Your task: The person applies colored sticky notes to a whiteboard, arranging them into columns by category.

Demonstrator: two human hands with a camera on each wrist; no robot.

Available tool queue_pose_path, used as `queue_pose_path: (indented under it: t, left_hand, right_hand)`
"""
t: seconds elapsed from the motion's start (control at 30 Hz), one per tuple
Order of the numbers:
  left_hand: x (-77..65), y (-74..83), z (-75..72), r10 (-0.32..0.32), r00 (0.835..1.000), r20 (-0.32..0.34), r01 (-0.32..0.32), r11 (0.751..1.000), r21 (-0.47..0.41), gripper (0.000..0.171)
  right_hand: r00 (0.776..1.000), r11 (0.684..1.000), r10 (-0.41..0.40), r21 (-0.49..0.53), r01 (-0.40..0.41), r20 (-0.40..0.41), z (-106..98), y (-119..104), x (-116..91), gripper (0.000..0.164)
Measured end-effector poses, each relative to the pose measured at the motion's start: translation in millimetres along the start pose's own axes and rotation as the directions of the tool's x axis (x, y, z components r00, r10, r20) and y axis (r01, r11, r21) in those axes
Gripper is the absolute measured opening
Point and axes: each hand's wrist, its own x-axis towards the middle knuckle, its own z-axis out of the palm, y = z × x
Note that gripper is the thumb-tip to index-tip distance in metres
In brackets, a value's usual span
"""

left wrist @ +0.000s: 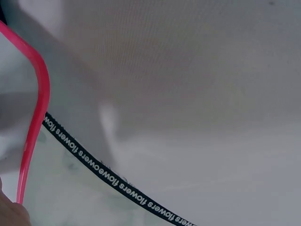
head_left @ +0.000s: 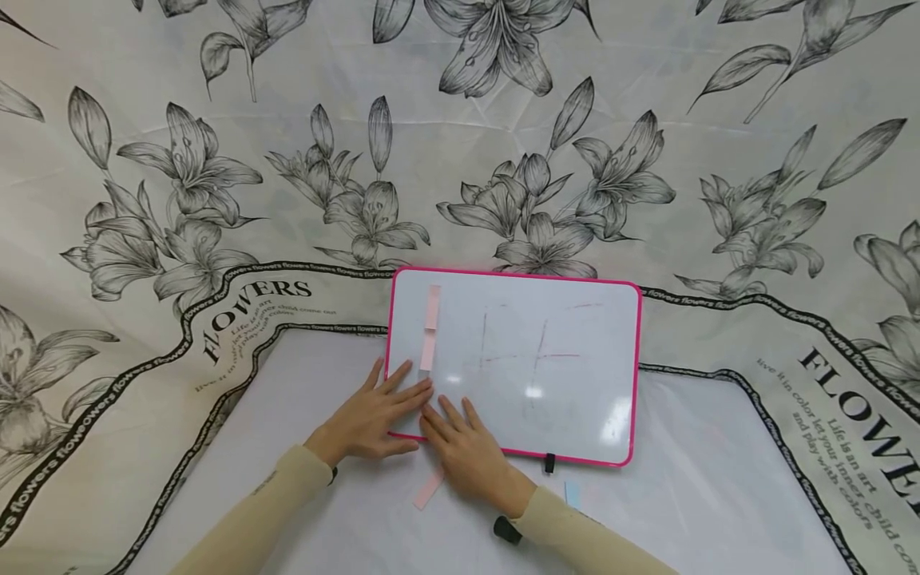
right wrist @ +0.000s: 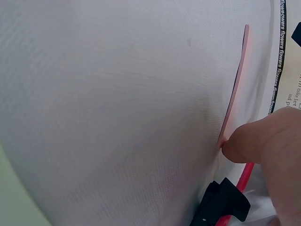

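on the whiteboard [head_left: 513, 379], pink strips [head_left: 433, 307]

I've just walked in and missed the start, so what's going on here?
Someone's left hand and right hand rest on a white rectangular pink-framed board, near the lower end of a column of pale pink paper strips toward its left edge. Another pink paper strip pokes out below the right hand, touching its thumb. A pale blue strip shows beside the right sleeve.

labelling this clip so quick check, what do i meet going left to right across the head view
Left FLOWERS lettering, left hand, right hand, small black tab, blue strip, right FLOWERS lettering.
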Motion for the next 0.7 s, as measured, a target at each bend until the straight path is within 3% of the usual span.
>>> queue_pose_path:
  t: [0.17,0.3,0.53,0.7]
  left_hand:
    - [-5.6,-1.8,1.0,-0.050,0.998,0.033,0.051,0.998,-0.020,0.084]
    - [-11.9,-4.9,3.7,-0.078,0.997,0.019,0.079,0.997,-0.027,0.085]
    - [-7.9,0.3,10.9,-0.026,0.997,-0.079,0.024,0.999,-0.030,0.084]
    - [-2.0,5.4,10.6,-0.025,0.998,-0.059,0.021,0.998,-0.062,0.082]
  right_hand:
    - [1.000,1.000,-0.001,0.010,0.001,0.001,0,0,0,0.069]
    - [1.000,1.000,0.009,0.022,-0.009,0.024,0,0,0,0.069]
    - [1.000,1.000,-0.011,-0.001,0.011,0.009,0,-1,-2,0.070]
    - [1.000,1.000,-0.017,-0.003,0.017,-0.004,-2,0,-6,0.064]
